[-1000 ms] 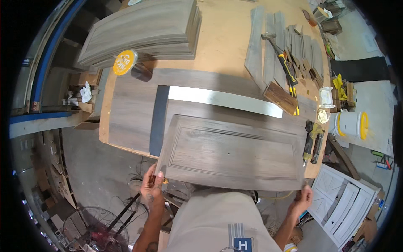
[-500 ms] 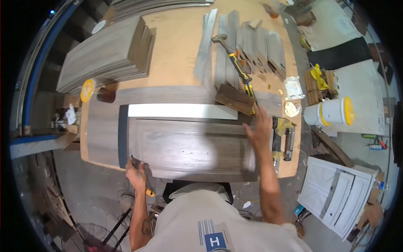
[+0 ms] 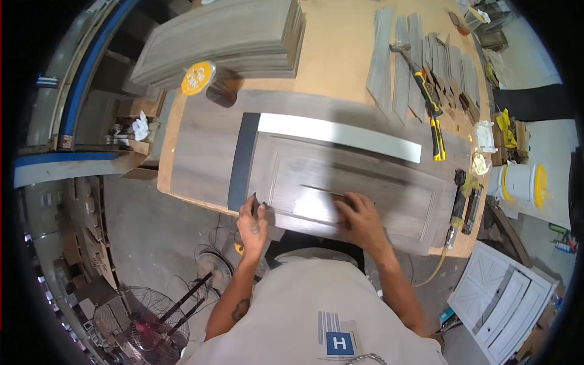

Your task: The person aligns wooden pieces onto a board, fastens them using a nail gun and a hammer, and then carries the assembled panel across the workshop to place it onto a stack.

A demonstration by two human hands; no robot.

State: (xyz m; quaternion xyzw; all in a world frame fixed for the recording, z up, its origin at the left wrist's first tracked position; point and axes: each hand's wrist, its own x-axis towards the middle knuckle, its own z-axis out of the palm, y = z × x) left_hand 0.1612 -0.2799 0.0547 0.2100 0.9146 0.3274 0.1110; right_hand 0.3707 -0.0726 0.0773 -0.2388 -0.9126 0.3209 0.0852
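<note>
A grey-brown framed cabinet door panel (image 3: 395, 204) lies flat on the bench in front of me. My left hand (image 3: 252, 226) is at its near left corner, fingers pinched around something small and dark. A dark strip (image 3: 243, 161) runs along the panel's left end, and a white strip (image 3: 340, 137) along its far edge. Over the middle of the panel, my right hand (image 3: 363, 220) is curled downward around a dark piece of wood (image 3: 336, 205), mostly hidden by the fingers and blurred. It looks like the brown wooden block seen earlier.
Stacked panels (image 3: 222, 33) stand at the far left, beside a yellow-lidded jar (image 3: 199, 78). A hammer (image 3: 421, 82) lies by grey strips (image 3: 383, 61) at the far right. A nail gun (image 3: 465, 204) with a hose rests right of the panel. A fan (image 3: 143, 325) stands at lower left.
My right hand has come left and nearer, from beside the brown block to the panel's middle. The block has gone from beside the hammer. My left hand stays at the corner; the view has shifted.
</note>
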